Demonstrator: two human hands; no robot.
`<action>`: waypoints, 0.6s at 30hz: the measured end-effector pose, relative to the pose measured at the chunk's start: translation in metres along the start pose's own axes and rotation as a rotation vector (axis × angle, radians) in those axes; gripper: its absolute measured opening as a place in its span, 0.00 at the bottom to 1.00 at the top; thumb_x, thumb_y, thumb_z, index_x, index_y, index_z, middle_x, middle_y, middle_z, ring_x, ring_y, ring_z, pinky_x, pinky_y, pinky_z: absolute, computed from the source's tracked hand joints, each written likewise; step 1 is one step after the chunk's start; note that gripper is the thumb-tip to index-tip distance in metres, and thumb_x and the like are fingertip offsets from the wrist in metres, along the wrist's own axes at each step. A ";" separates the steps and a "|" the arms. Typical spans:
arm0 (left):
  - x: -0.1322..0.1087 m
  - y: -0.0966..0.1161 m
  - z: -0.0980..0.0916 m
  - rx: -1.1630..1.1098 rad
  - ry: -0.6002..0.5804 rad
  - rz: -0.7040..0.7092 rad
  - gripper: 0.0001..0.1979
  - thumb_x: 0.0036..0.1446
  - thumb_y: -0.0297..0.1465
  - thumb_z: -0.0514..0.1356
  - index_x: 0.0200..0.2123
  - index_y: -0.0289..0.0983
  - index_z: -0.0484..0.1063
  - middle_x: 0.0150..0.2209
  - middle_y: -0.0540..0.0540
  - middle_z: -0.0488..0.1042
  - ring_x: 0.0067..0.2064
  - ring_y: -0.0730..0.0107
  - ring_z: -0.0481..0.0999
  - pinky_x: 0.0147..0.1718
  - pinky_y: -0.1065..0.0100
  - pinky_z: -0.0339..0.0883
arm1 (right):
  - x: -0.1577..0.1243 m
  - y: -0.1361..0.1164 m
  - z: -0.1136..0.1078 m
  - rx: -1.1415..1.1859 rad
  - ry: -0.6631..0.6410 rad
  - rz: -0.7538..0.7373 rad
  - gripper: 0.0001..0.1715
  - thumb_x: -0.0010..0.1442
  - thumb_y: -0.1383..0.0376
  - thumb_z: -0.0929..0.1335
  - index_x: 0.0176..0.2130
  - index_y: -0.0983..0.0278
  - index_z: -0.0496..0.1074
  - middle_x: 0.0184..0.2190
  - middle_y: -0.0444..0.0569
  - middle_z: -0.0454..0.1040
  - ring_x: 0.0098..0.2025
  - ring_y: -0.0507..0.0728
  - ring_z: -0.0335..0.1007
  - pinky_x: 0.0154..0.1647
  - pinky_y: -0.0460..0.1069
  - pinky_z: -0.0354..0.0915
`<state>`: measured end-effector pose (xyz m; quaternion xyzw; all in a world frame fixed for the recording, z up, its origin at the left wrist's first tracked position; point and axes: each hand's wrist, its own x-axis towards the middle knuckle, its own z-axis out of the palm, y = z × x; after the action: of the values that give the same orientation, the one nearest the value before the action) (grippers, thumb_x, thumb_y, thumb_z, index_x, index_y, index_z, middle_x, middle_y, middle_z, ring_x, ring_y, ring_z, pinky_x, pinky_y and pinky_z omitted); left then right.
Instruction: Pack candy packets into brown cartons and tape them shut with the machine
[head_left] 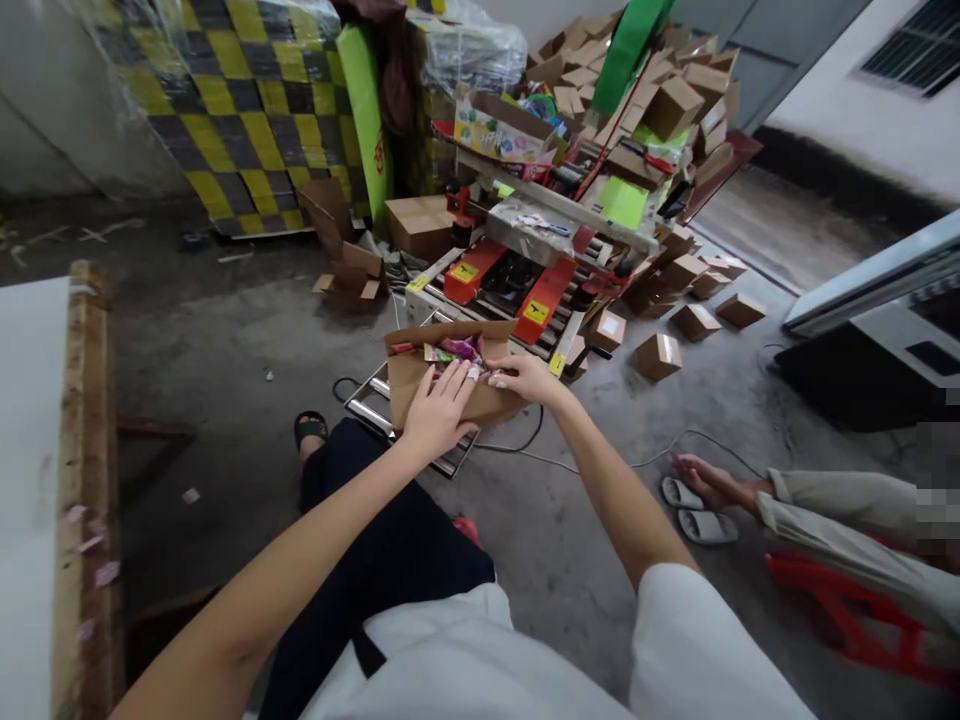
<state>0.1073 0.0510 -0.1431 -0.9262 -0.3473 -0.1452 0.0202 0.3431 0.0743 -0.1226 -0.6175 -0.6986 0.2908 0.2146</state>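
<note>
An open cardboard box (411,385) rests on the metal rollers (373,398) of a red carton-sealing machine (510,285). Colourful packets (452,351) show inside the box. My left hand (439,408) lies flat on the box's near flap, fingers stretched out. My right hand (521,378) rests on the right side of the box top, fingers bent down against the flap. Neither hand lifts anything.
Small sealed cartons (658,355) lie on the concrete floor right of the machine, and a heap of cartons (660,85) rises behind it. Another person's legs (825,525) and slippers (694,515) are at the right. A wooden table edge (82,450) stands left.
</note>
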 end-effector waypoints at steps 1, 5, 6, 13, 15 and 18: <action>0.002 0.001 -0.001 -0.001 -0.023 -0.020 0.41 0.59 0.38 0.66 0.70 0.28 0.56 0.72 0.31 0.54 0.73 0.46 0.53 0.70 0.44 0.45 | 0.001 0.000 -0.004 -0.006 -0.037 -0.033 0.21 0.60 0.65 0.74 0.54 0.62 0.80 0.49 0.49 0.81 0.50 0.59 0.79 0.52 0.47 0.69; 0.008 0.004 -0.002 -0.023 -0.054 -0.075 0.44 0.54 0.37 0.71 0.68 0.24 0.59 0.69 0.28 0.60 0.70 0.45 0.60 0.69 0.50 0.51 | 0.011 -0.006 -0.022 -0.056 -0.207 -0.136 0.19 0.60 0.67 0.74 0.51 0.63 0.81 0.48 0.49 0.82 0.49 0.58 0.79 0.50 0.46 0.69; 0.010 0.005 -0.002 -0.029 -0.052 -0.091 0.45 0.53 0.38 0.72 0.67 0.23 0.60 0.68 0.27 0.62 0.69 0.44 0.62 0.68 0.50 0.53 | 0.015 -0.008 -0.026 -0.089 -0.231 -0.139 0.18 0.59 0.67 0.75 0.50 0.63 0.82 0.46 0.48 0.83 0.48 0.58 0.79 0.48 0.46 0.68; 0.015 0.007 0.001 -0.012 -0.108 -0.121 0.43 0.55 0.45 0.70 0.63 0.21 0.63 0.57 0.24 0.71 0.58 0.41 0.71 0.57 0.52 0.62 | 0.052 -0.031 -0.018 -0.304 -0.337 -0.039 0.17 0.47 0.69 0.81 0.40 0.64 0.83 0.32 0.44 0.82 0.35 0.53 0.76 0.33 0.44 0.62; 0.017 0.008 0.002 0.020 -0.175 -0.124 0.41 0.58 0.48 0.66 0.62 0.19 0.64 0.53 0.25 0.73 0.54 0.42 0.72 0.53 0.52 0.63 | 0.061 -0.036 -0.012 -0.338 -0.373 0.010 0.18 0.45 0.71 0.81 0.38 0.64 0.82 0.30 0.43 0.81 0.32 0.53 0.75 0.31 0.44 0.60; 0.021 0.009 0.003 0.029 -0.266 -0.143 0.41 0.60 0.50 0.64 0.60 0.19 0.65 0.51 0.24 0.74 0.51 0.43 0.73 0.51 0.54 0.62 | 0.064 -0.037 -0.007 -0.371 -0.410 0.033 0.16 0.43 0.71 0.82 0.34 0.63 0.81 0.28 0.42 0.79 0.31 0.53 0.72 0.31 0.45 0.58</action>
<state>0.1285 0.0578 -0.1394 -0.9098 -0.4141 -0.0175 -0.0231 0.3108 0.1355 -0.0964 -0.5858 -0.7586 0.2803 -0.0525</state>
